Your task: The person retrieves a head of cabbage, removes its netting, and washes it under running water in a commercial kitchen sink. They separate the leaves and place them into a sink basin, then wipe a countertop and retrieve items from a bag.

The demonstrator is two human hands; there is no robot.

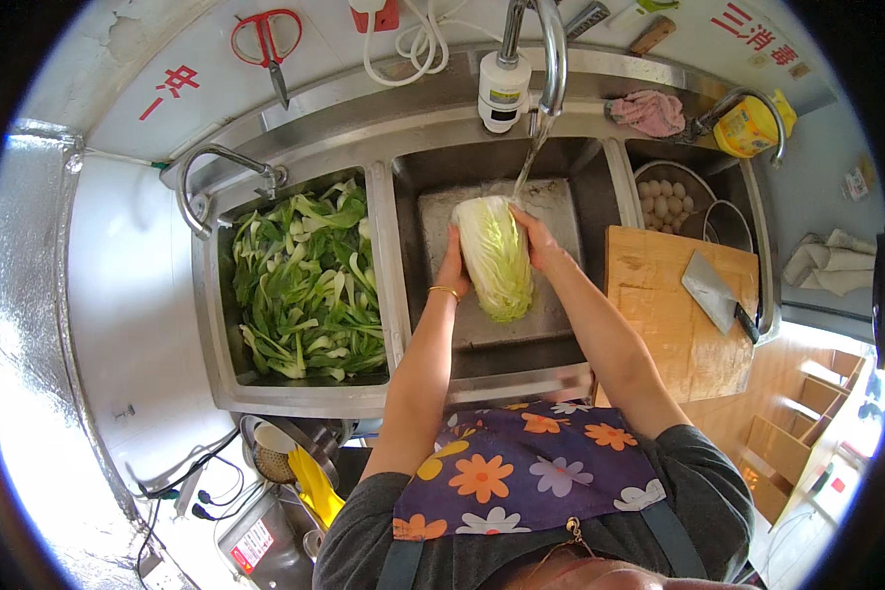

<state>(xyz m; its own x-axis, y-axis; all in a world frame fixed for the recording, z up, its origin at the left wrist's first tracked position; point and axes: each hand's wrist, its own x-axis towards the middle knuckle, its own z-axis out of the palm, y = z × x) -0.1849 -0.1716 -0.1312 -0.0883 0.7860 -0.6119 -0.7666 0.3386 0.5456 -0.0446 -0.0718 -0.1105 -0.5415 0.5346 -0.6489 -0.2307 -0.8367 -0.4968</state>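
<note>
Between my two hands is a napa cabbage [495,258], held over the middle basin [435,324] of a stainless steel sink. Its white stem end points to the faucet and its leafy pale green end faces me. My left hand [454,265] grips the left side, with a gold bracelet on the wrist. My right hand [537,240] grips the right side near the stem end; some fingers of both hands are hidden by the cabbage. A stream of water [532,158] runs from the curved chrome faucet [555,66] and falls beside the stem end.
Leafy greens [306,280] fill the left basin. At right, a wooden cutting board [649,310] bearing a cleaver [710,291] partly covers the basin holding a bowl of eggs [664,203]. A pink cloth [647,113] and a yellow bottle [752,125] stand behind. Red-handled scissors [269,48] hang on the wall.
</note>
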